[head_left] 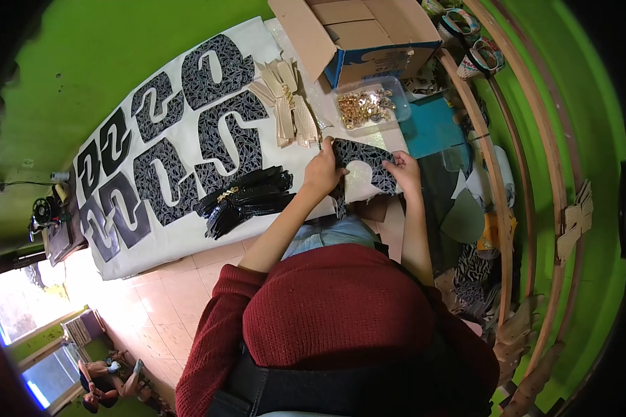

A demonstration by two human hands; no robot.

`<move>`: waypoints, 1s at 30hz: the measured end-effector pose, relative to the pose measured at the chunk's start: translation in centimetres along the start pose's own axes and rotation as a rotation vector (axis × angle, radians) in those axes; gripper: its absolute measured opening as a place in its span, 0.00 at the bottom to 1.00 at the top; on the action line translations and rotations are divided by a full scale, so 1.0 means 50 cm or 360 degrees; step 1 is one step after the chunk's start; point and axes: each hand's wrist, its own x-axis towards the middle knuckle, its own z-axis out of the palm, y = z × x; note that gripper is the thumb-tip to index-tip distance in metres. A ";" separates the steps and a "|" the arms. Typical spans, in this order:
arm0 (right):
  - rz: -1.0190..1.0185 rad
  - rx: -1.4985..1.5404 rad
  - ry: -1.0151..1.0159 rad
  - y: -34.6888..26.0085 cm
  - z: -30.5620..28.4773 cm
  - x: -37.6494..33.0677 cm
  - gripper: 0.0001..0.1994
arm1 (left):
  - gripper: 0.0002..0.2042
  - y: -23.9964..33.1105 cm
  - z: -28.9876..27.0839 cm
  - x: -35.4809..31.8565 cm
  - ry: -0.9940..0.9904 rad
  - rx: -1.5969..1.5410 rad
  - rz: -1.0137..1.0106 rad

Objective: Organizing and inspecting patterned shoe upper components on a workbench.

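Observation:
Between my hands is a curved, arch-shaped piece of black material with a pale line pattern, held at the near right end of the table. My left hand grips its left side, thumb on top. On its right side my right hand pinches the edge with thumb and fingers. To the left lie several cut pieces in the same pattern, with S-like curved shapes. Nearest my left forearm is a tied bundle of shiny black strips. Beyond the left hand rests a tied bundle of beige strips.
A white-covered table runs to the left. At its right end stand a clear plastic tub of gold-coloured metal fittings and an open cardboard box. Wooden rails rise on the right. A sewing machine is at far left.

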 end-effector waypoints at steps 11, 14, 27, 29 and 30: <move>0.0053 0.0738 -0.0410 -0.179 -0.051 -0.037 0.14 | 0.11 -0.005 -0.107 -0.023 -0.0299 -0.1304 0.0091; -0.0154 0.0495 -0.0549 -0.248 -0.022 -0.032 0.17 | 0.10 0.004 -0.194 -0.045 -0.0400 -0.1484 -0.0091; -0.0970 -0.0460 -0.0649 -0.536 0.304 -0.067 0.17 | 0.13 -0.186 -0.503 -0.125 0.0582 -0.0835 0.0323; -0.1376 -0.0305 -0.0558 -0.590 0.378 -0.101 0.17 | 0.13 -0.198 -0.565 -0.151 0.0659 -0.0646 0.0380; -0.1354 -0.0254 -0.0659 -0.605 0.420 -0.109 0.17 | 0.12 -0.193 -0.595 -0.169 0.0722 -0.0559 0.0347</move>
